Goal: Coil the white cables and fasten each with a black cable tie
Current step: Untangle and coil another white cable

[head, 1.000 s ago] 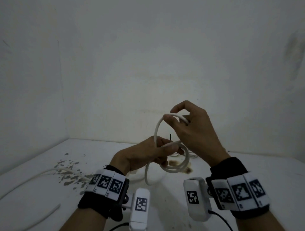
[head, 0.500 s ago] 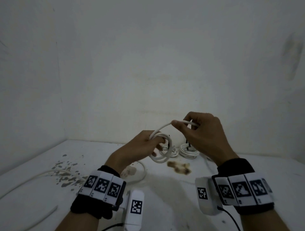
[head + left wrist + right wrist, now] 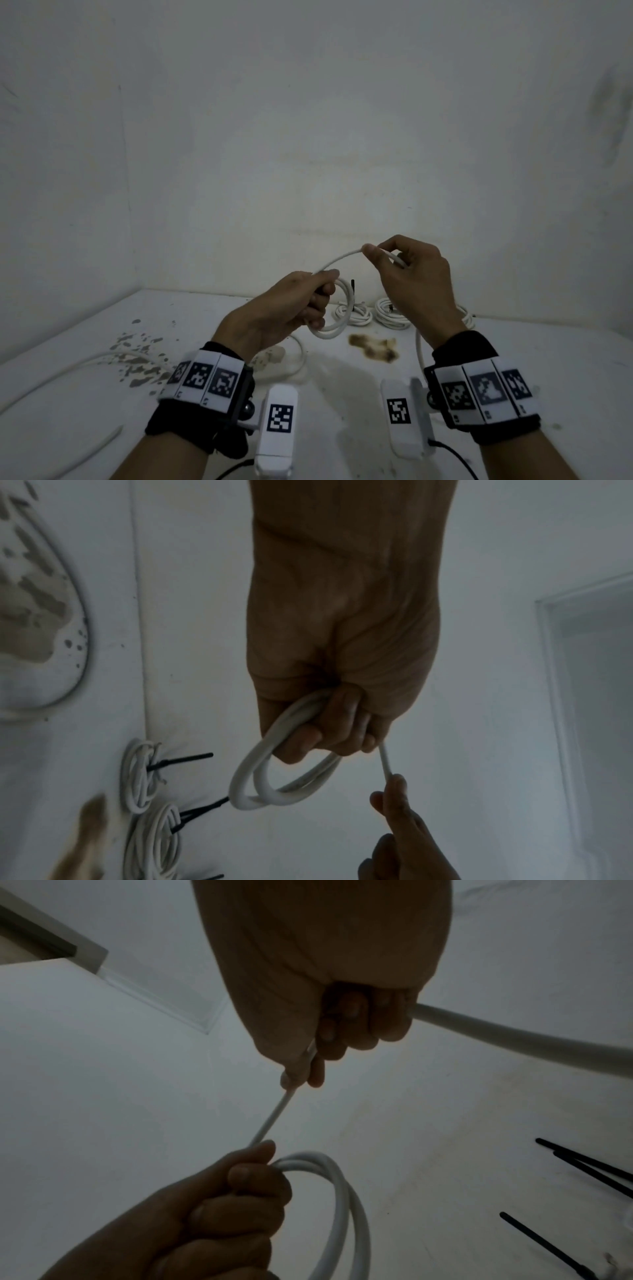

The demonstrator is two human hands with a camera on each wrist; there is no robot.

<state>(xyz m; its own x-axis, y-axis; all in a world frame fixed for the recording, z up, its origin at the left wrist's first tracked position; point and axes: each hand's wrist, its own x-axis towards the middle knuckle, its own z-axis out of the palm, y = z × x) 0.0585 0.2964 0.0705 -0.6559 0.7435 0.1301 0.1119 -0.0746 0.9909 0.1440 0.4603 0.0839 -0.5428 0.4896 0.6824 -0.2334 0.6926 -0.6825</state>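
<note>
My left hand point(image 3: 317, 301) grips a small coil of white cable point(image 3: 342, 318) of about two loops, held above the table; the same coil point(image 3: 274, 785) hangs below the curled fingers in the left wrist view. From that fist a free stretch of the cable point(image 3: 337, 262) runs up to my right hand point(image 3: 383, 255), which pinches it between thumb and fingers. Past the right hand the cable point(image 3: 514, 1039) trails off to the right and down. Two finished white coils point(image 3: 356, 313) point(image 3: 390, 313) with black cable ties point(image 3: 181, 760) lie near the back wall.
A brown stain point(image 3: 373, 346) marks the white table behind my hands. Another loose white cable point(image 3: 61, 371) curves over chipped paint at the left, and one more piece point(image 3: 92, 452) lies at the near left. Walls close the left and back.
The coil in my left hand has tightened into smaller loops. My right hand has moved right and away from the left, drawing out a stretch of cable between them.
</note>
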